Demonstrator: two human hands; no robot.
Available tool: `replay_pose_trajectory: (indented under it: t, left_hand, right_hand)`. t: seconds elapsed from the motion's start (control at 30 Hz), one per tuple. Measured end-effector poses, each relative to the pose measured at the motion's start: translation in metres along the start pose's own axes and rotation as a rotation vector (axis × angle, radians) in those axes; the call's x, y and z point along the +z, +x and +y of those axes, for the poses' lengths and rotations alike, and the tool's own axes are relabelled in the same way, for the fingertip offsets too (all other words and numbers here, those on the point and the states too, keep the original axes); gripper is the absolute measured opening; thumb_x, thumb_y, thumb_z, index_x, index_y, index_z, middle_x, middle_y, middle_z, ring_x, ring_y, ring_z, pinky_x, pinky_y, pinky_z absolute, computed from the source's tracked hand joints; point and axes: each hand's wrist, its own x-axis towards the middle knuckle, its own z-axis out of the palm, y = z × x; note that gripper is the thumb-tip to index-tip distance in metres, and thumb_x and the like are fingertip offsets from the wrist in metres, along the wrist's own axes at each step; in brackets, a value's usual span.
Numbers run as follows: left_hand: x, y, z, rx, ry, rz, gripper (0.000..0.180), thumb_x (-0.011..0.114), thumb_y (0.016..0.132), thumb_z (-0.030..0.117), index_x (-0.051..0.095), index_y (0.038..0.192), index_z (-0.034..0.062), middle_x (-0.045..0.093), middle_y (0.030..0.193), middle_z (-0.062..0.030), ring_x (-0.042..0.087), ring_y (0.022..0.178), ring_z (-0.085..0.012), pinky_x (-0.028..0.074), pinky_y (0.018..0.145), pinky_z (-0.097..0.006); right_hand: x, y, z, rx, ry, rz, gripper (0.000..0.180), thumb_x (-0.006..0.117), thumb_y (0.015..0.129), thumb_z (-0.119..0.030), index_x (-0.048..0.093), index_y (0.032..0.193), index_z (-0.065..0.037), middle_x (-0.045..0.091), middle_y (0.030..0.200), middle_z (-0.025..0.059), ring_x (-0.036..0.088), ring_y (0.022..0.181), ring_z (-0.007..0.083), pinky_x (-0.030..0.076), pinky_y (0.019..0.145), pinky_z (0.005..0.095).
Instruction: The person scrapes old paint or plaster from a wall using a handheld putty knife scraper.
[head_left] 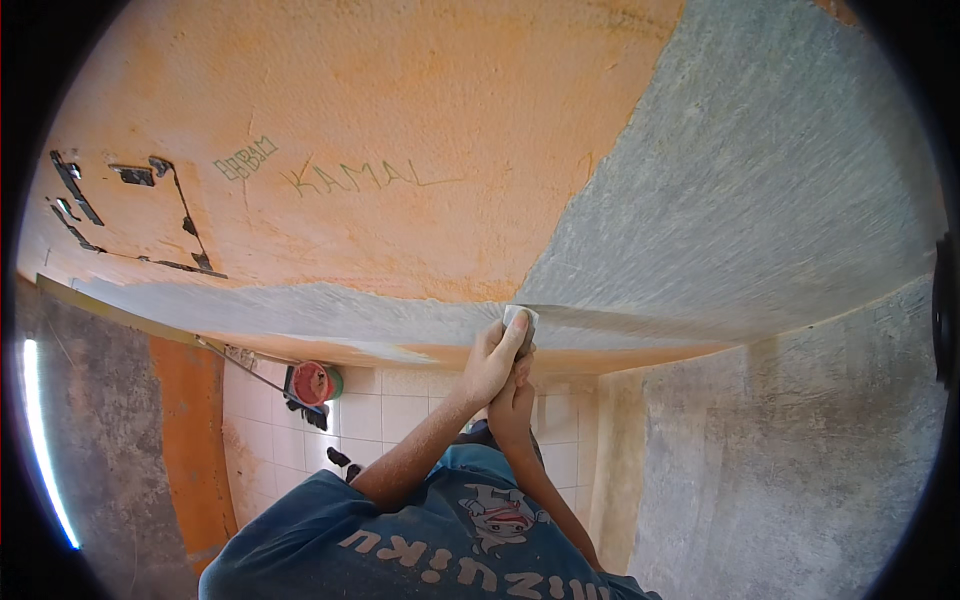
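My left hand point(490, 368) is closed, its thumb laid along a small flat piece point(520, 318), pale whitish and grey, whose kind I cannot make out. The piece rests at the wall, near where orange paint point(420, 230) meets a bare grey patch point(720, 170). Just below and right of it, my right hand point(511, 408) is held against the left with its fingers curled. What those fingers close on is largely hidden. Pale dust coats my left hand and forearm.
Green handwriting point(370, 178) and black tape-like strips point(190, 225) mark the wall at left. On the tiled floor point(360, 415) stands a red bucket point(312, 383), with a long pole point(250, 372) beside it. A grey side wall point(780, 440) rises at right.
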Motion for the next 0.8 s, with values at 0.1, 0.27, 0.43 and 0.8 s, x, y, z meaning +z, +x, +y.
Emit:
replay_pose_trajectory:
  t: [0.1,0.27,0.43,0.8]
  left_hand:
    - [0.005,-0.001,0.019,0.037,-0.009,-0.004,0.042,0.044,0.099,0.046,0.042,0.078,0.009,0.042,0.057,0.0,0.041,0.047,-0.0082,0.037,0.043,-0.025]
    - [0.001,0.001,0.009,0.047,-0.004,-0.035,0.042,0.045,0.099,0.046,0.042,0.078,0.0093,0.04,0.059,0.0013,0.041,0.048,-0.007,0.037,0.043,-0.024]
    - [0.0,0.0,0.009,0.01,-0.013,-0.025,0.042,0.045,0.099,0.046,0.041,0.077,0.01,0.04,0.058,0.0014,0.041,0.048,-0.007,0.037,0.043,-0.024]
    - [0.002,-0.003,0.016,-0.004,-0.019,-0.034,0.043,0.045,0.099,0.045,0.043,0.078,0.0077,0.041,0.057,0.0008,0.041,0.047,-0.0078,0.037,0.042,-0.024]
  right_hand:
    - [-0.007,-0.001,-0.003,0.136,0.074,-0.111,0.042,0.037,0.103,-0.028,0.059,0.095,0.007,0.062,0.07,0.0079,0.061,0.069,0.0124,0.046,0.057,0.0269]
    - [0.001,0.0,-0.002,0.025,0.038,-0.025,0.041,0.037,0.102,-0.027,0.059,0.092,0.006,0.062,0.07,0.0079,0.061,0.066,0.0133,0.045,0.057,0.0276]
    - [-0.009,-0.004,0.005,0.145,0.02,-0.128,0.042,0.037,0.102,-0.028,0.059,0.092,0.006,0.062,0.069,0.0076,0.06,0.065,0.0129,0.044,0.056,0.0271]
    - [0.003,-0.004,-0.002,-0.063,0.024,0.041,0.042,0.037,0.102,-0.028,0.059,0.093,0.006,0.06,0.068,0.0061,0.059,0.064,0.0114,0.043,0.053,0.0255]
